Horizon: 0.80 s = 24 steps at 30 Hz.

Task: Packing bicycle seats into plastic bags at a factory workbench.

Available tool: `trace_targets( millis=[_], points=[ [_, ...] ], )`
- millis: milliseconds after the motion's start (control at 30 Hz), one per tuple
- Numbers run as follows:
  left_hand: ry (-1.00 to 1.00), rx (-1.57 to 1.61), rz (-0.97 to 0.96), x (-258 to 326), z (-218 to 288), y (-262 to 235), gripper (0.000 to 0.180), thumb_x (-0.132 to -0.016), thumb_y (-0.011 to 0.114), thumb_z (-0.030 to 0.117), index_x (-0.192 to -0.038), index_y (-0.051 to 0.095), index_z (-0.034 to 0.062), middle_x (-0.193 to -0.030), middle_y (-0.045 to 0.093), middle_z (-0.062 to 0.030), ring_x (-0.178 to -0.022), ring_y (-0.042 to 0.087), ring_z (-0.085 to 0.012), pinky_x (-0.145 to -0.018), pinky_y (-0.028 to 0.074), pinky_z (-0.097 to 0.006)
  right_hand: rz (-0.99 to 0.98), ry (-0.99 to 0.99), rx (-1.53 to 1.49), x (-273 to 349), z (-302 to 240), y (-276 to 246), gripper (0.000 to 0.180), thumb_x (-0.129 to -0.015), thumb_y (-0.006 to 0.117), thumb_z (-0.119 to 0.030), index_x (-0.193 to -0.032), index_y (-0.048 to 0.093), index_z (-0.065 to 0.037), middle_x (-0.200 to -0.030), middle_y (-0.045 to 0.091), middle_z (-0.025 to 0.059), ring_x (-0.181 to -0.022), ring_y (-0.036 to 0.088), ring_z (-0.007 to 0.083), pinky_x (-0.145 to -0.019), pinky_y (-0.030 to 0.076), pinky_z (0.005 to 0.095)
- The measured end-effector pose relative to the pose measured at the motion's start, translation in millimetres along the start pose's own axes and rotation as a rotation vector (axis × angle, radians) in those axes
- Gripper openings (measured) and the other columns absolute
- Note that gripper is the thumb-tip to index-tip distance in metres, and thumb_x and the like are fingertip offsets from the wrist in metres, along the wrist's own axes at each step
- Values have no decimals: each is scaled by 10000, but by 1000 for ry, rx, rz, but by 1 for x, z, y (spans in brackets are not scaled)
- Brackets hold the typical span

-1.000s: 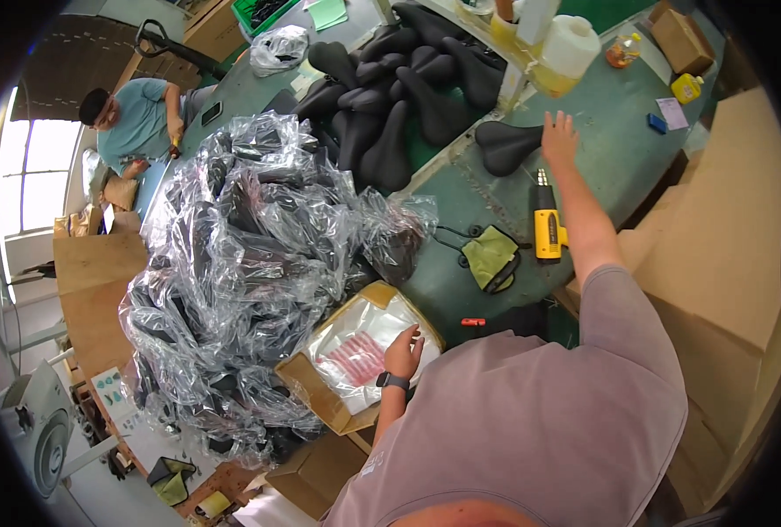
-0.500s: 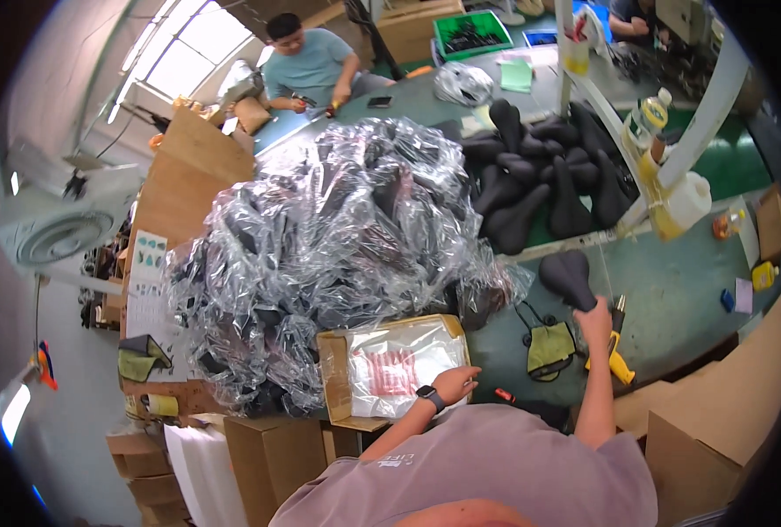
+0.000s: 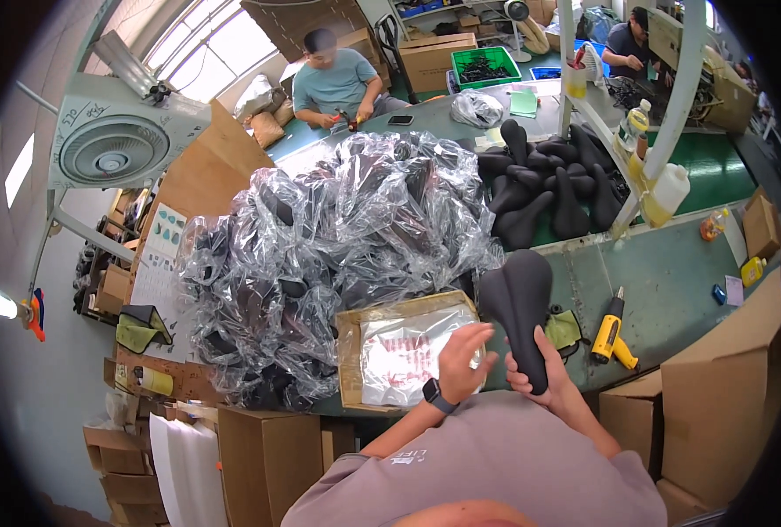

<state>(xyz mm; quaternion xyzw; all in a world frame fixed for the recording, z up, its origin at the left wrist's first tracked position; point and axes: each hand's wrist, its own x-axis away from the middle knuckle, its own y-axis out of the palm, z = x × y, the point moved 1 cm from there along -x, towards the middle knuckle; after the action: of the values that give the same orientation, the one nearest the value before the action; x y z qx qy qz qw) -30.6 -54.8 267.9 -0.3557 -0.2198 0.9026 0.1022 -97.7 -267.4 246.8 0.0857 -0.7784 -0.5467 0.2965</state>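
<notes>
A black bicycle saddle [image 3: 520,303] is held up in front of me, its wide end pointing away. My right hand [image 3: 540,364] is closed around its narrow nose. My left hand [image 3: 465,356], with a dark watch on the wrist, has its fingers apart just left of the saddle. It hovers over the right edge of a shallow cardboard box [image 3: 352,369]. Inside that box lies a stack of clear plastic bags [image 3: 399,360] with red print. A large heap of plastic-wrapped saddles [image 3: 338,228] rises beyond and to the left of the box.
Unwrapped black saddles [image 3: 566,189] are piled on the green surface at the far right. A yellow heat gun [image 3: 612,329] and a green cloth pouch [image 3: 564,329] lie on the bench to my right. Cardboard boxes [image 3: 715,395] flank me. Across the bench, a person [image 3: 338,83] works.
My right hand has brought the saddle from the bench on the right toward my body. My left hand has lifted off the bags and moved right toward the saddle. The view has shifted slightly.
</notes>
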Motion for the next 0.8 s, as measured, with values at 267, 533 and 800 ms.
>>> trace_targets(
  millis=[267,533,800],
  points=[
    [299,-267,-429,-41,35,-27,559,-997,714,428,-1455,718,108,-1587,653,-135,-1562,525,-344,-1324,323,-592,-71,262,-42,-9,50,0,693,-1130,463,-726,-1404,621,-109,-902,662,141,-551,591,196,-414,443,284],
    [-631,87,-138,-12,-171,20,498,-1174,478,447,-1212,763,41,-1086,801,-228,-973,756,-481,-874,589,-584,-216,193,-80,55,61,8,789,-1131,421,-751,-1467,577,-54,-840,568,133,-546,491,158,-410,379,275],
    [-811,-412,-557,210,-242,96,450,-986,776,519,-1072,796,77,-1145,805,-208,-1075,769,-413,-916,594,-538,692,-298,1017,100,62,-35,612,-992,845,-373,-1402,549,-28,-1009,717,107,-697,673,155,-567,555,336]
  ],
)
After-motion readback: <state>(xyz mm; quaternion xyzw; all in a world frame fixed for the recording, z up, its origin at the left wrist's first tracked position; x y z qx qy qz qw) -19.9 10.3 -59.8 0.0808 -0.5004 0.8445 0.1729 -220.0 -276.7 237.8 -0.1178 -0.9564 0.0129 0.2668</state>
